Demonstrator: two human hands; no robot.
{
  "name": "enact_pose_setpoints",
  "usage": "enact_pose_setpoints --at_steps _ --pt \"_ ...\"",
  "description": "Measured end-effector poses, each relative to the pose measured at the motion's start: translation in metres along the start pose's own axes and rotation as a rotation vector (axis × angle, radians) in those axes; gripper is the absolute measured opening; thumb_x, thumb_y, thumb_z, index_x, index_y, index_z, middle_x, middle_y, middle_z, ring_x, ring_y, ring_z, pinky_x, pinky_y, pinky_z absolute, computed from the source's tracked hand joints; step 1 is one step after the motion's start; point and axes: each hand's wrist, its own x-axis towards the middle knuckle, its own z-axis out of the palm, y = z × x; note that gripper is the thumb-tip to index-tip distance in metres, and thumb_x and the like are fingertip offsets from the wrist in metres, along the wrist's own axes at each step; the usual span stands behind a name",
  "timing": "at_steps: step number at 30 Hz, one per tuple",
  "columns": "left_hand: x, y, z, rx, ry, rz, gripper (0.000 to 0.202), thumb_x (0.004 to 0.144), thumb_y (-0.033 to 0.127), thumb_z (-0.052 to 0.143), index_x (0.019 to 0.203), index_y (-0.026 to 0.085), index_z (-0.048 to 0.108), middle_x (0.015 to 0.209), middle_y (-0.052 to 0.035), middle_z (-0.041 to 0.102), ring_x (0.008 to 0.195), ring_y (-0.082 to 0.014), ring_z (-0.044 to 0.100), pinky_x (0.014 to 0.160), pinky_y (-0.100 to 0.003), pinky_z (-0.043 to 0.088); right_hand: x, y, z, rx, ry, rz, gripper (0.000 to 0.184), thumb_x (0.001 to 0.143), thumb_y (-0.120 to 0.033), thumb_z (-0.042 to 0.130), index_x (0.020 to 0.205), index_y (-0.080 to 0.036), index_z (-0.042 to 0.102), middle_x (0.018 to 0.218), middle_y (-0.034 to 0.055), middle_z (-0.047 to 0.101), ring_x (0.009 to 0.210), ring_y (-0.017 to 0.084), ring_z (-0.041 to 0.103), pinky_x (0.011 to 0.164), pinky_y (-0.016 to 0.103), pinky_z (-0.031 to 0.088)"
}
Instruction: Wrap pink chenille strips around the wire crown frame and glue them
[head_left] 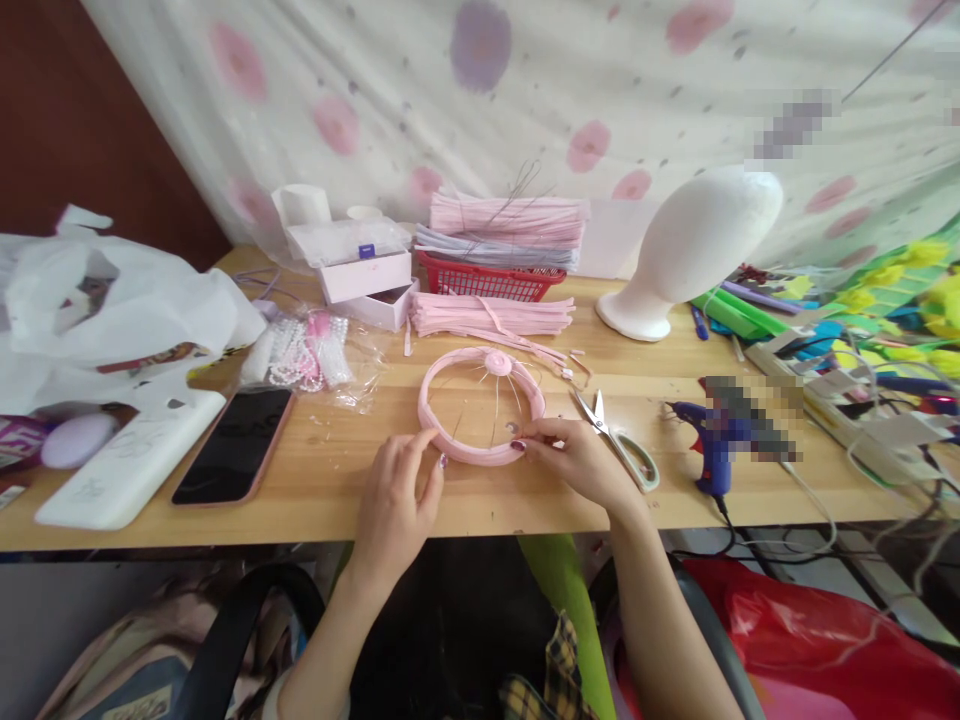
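A pink fabric-wrapped ring (pixel 480 457) with a rolled rosette (pixel 498 362) on its far side lies at the table's front middle. Thin wires fan out from the rosette across the ring's inside. At the ring's near left, my left hand (pixel 399 490) has its fingertips on the band, the thumb a little apart. My right hand (pixel 577 458) pinches the band at the near right between thumb and fingers. Just beyond that hand, a pair of scissors (pixel 634 460) with pale handles lies with blades apart.
Behind the ring lie pink strips (pixel 487 315) and a red basket (pixel 491 280) with more strips. A white foam head (pixel 694 240) stands back right; a blue glue gun (pixel 712 440) is at right. Left are a phone (pixel 234 447), a white power bank (pixel 131 460) and bagged beads (pixel 300 350).
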Motion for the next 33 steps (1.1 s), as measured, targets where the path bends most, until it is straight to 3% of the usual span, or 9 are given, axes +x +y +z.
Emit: enact_pose_setpoints --at_steps 4,6,10,16,23,26,30,33 --pt "0.025 -0.015 -0.016 -0.054 -0.206 0.006 0.040 0.101 0.024 0.052 0.141 0.024 0.048 0.102 -0.0062 0.064 0.095 -0.0238 0.068 0.082 -0.039 0.058 0.001 -0.002 -0.001 -0.006 -0.006 0.005 0.023 0.089 -0.040 0.062 0.085 -0.022 0.076 0.083 0.0039 0.078 0.080 0.023 0.069 0.077 0.033 0.052" --pt "0.037 -0.022 -0.023 -0.063 -0.313 0.028 0.036 0.099 0.028 0.057 0.135 0.024 0.055 0.105 -0.0064 0.067 0.095 -0.0252 0.070 0.083 -0.041 0.058 0.000 -0.004 -0.001 -0.007 0.001 0.007 0.023 0.088 -0.039 0.062 0.083 -0.022 0.076 0.083 0.0041 0.078 0.080 0.023 0.069 0.076 0.034 0.052" --pt "0.046 -0.027 -0.024 -0.072 -0.369 0.056 0.021 0.098 0.025 0.058 0.118 0.024 0.064 0.108 -0.0052 0.071 0.095 -0.0233 0.073 0.083 -0.038 0.058 -0.001 -0.006 0.000 0.001 0.029 0.009 0.021 0.088 -0.036 0.062 0.083 -0.022 0.077 0.085 0.0047 0.079 0.081 0.023 0.070 0.077 0.034 0.053" --pt "0.043 -0.026 -0.020 -0.055 -0.327 0.054 0.010 0.099 0.020 0.055 0.104 0.023 0.063 0.101 -0.0037 0.075 0.090 -0.0223 0.075 0.076 -0.034 0.059 -0.001 -0.006 0.002 0.017 0.044 0.006 0.019 0.088 -0.036 0.065 0.086 -0.022 0.079 0.090 0.0058 0.080 0.084 0.024 0.071 0.079 0.035 0.055" --pt "0.043 -0.026 -0.020 -0.003 -0.299 0.090 0.005 0.096 0.021 0.062 0.101 0.022 0.064 0.098 -0.0036 0.076 0.083 -0.0246 0.075 0.069 -0.034 0.058 -0.001 -0.008 0.002 0.041 0.047 0.032 0.017 0.086 -0.033 0.066 0.084 -0.023 0.079 0.085 0.0042 0.080 0.079 0.022 0.072 0.074 0.032 0.055" --pt "0.041 -0.029 -0.019 -0.002 -0.265 0.113 0.012 0.097 0.020 0.060 0.108 0.022 0.065 0.099 -0.0035 0.076 0.085 -0.0237 0.075 0.069 -0.033 0.058 -0.002 -0.009 0.002 0.056 0.056 0.040 0.016 0.086 -0.032 0.066 0.084 -0.022 0.079 0.082 0.0037 0.080 0.077 0.022 0.072 0.074 0.032 0.055" --pt "0.027 -0.023 -0.021 -0.008 -0.125 0.091 0.031 0.097 0.016 0.055 0.127 0.021 0.061 0.102 -0.0046 0.075 0.069 -0.0157 0.070 0.064 -0.028 0.056 -0.004 -0.009 0.006 0.075 0.103 0.039 0.016 0.086 -0.031 0.066 0.082 -0.022 0.078 0.087 0.0045 0.081 0.081 0.022 0.073 0.076 0.032 0.055" --pt "0.009 -0.004 -0.022 -0.081 0.031 0.052 0.025 0.097 0.015 0.056 0.120 0.019 0.064 0.086 -0.0007 0.071 0.057 -0.0108 0.061 0.058 -0.023 0.052 -0.010 -0.008 0.017 0.088 0.159 0.037 0.015 0.088 -0.030 0.065 0.083 -0.022 0.078 0.089 0.0048 0.081 0.082 0.023 0.073 0.077 0.033 0.054"
